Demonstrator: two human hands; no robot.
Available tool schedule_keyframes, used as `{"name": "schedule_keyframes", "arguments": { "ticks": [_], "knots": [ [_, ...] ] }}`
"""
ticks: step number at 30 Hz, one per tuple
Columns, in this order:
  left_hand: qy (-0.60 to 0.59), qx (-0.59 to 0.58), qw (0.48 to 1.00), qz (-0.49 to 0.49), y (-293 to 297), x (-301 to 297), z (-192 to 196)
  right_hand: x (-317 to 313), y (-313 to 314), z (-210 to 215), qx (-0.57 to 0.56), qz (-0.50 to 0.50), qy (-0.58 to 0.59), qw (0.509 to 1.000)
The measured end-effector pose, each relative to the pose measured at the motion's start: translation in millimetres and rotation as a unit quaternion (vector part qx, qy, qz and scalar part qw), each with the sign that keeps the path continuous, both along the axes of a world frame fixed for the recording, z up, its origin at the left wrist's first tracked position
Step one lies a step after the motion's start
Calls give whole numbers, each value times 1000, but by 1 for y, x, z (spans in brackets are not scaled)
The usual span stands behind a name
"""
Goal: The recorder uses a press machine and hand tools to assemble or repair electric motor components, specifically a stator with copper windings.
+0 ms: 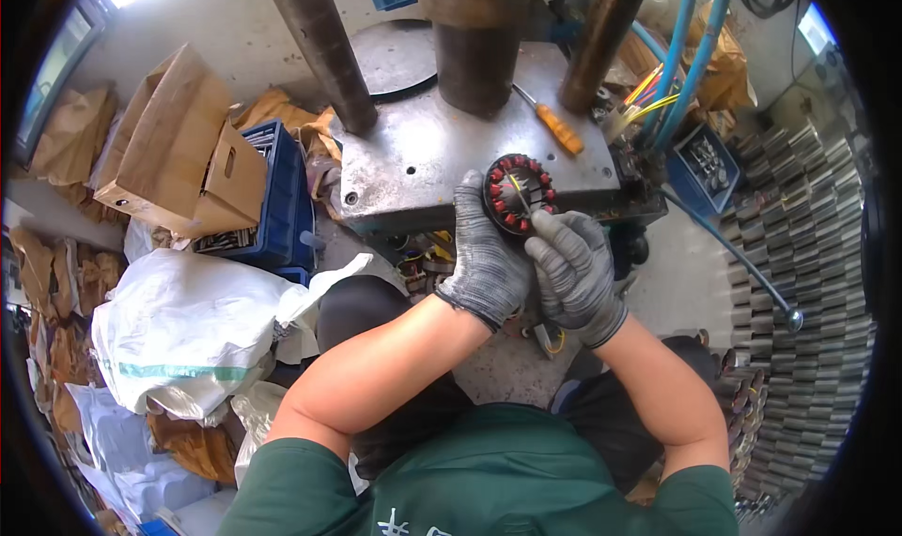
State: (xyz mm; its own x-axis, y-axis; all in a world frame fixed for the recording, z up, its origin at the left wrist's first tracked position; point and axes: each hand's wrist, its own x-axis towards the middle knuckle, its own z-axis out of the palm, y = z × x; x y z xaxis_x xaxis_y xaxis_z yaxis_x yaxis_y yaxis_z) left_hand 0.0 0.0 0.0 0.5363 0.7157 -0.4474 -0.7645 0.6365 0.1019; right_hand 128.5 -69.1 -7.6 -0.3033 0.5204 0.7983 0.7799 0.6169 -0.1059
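Stator [497,194], dark ring with red-lined slots, held tilted at the front edge of a steel press plate [404,174]; contact with plate cannot be told. Left hand [489,254], grey knit glove, gripping the ring along its left and lower side. Right hand [575,268], same glove, fingers curled, tips at the lower right rim; whether it pinches or only touches, cannot tell. Screwdriver [559,129] with orange handle lies on the plate behind the ring, between ram [476,62] and right column [606,43]. Left of press: open cardboard box [169,141] on a blue crate [282,188], bulging white sack [188,320] nearer the person. Right: stacked metal cylinders [808,254], ball-ended lever [742,254] just before them.
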Motion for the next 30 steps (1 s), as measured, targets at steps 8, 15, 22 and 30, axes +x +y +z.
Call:
{"name": "schedule_keyframes", "arguments": {
  "ticks": [8, 15, 22, 30],
  "knots": [
    [91, -16, 995, 49, 5, 10, -6, -9, -2, 1, -31, -28, -7, 999],
    [15, 47, 999, -13, 8, 6, -12, -2, -1, -6, -12, -42, -7, 999],
    [-68, 158, 977, -126, 2, -5, 2, 20, -11, 15, 12, 11, 23, 1000],
    [-2, 93, 991, -91, 4, 7, -8, 12, -10, -13, 2, -36, 7, 999]
  ]
}}
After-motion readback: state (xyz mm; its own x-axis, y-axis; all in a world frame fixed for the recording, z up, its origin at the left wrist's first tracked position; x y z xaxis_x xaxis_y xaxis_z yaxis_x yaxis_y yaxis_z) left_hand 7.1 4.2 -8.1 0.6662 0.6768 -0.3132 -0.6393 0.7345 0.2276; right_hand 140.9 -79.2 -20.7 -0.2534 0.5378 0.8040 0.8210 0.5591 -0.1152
